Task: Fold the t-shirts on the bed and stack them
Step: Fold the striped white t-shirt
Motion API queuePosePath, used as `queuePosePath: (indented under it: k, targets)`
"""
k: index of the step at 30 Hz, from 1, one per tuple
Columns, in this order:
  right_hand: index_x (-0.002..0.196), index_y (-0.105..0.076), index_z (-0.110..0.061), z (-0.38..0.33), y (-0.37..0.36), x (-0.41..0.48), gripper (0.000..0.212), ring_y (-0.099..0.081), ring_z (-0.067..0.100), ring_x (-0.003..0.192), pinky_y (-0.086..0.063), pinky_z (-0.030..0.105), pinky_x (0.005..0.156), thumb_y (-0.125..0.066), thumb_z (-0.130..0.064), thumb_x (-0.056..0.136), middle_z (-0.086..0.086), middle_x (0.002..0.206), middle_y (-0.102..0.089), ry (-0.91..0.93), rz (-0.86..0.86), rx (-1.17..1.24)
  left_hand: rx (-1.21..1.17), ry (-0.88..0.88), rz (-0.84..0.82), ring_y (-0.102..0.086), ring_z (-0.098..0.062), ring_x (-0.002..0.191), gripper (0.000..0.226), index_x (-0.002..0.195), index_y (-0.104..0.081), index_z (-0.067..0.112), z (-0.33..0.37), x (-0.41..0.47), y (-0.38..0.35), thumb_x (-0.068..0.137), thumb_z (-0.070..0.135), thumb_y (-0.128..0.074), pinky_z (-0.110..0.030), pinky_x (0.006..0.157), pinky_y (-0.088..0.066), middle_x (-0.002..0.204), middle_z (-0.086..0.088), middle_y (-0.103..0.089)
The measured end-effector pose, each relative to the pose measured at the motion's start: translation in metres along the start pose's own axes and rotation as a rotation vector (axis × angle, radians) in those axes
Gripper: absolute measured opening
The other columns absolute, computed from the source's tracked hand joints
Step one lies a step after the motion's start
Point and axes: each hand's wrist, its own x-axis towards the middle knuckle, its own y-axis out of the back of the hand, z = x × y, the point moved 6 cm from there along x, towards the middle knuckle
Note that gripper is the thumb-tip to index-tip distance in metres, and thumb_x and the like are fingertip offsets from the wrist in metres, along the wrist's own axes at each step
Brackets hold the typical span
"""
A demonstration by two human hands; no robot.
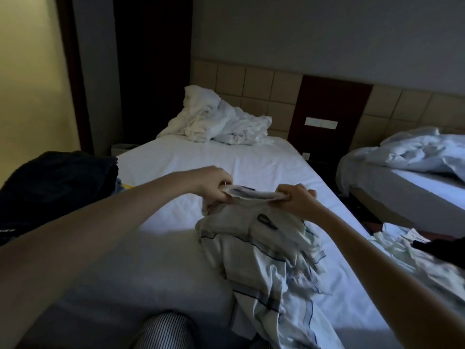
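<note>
Bed edges: the bed (pixel 226 157) runs from the lower centre of the frame to the padded headboard (pixel 251 81) at upper centre. Its right edge slants from centre right down to the lower right corner.
Open room: bare white sheet lies between the hands and the crumpled duvet (pixel 216 119) at the head of the bed. More bare sheet lies at lower left, under the left forearm.
Left limit: a dark pile of cloth (pixel 55 182) sits on the bed at the middle left.
Right limit: a dark floor gap separates the bed from a second bed (pixel 402 192) at the right edge of the frame. Loose pale clothing (pixel 407 253) lies at lower right.
T-shirt: the white t-shirt (pixel 264 248) with dark blue stripes is bunched on the sheet at centre. Its upper edge is lifted and stretched between the two hands, and the rest trails toward the bottom of the frame.
Left hand fingers: the left hand (pixel 214 183) has its fingers curled tight and pinches the left end of the raised edge.
Right hand fingers: the right hand (pixel 297 197) has its fingers curled and grips the right end of the same edge.
Hand pose: both hands are knuckles up, level with each other and near together at centre.
Arm pose: both forearms are bare. The left enters from lower left and the right from lower right, converging over the bed.
Foreground: a striped trouser leg (pixel 163 331) shows at bottom centre.
</note>
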Motion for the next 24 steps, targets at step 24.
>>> queuePosePath:
  k: [24]
  targets:
    - [0.076,-0.051,-0.011,0.033,0.080,-0.074,0.022,-0.047,0.011,0.065,-0.038,0.013,0.051,-0.073,-0.009,0.079,0.001,0.070,-0.050,-0.075,-0.030,0.450,-0.518,-0.047,0.005,-0.059,-0.008,0.077,0.012,0.078,-0.064,0.024,0.044,0.009,-0.053,0.083,0.015,-0.070,-0.022,0.069,-0.045,0.090,0.000,-0.065]
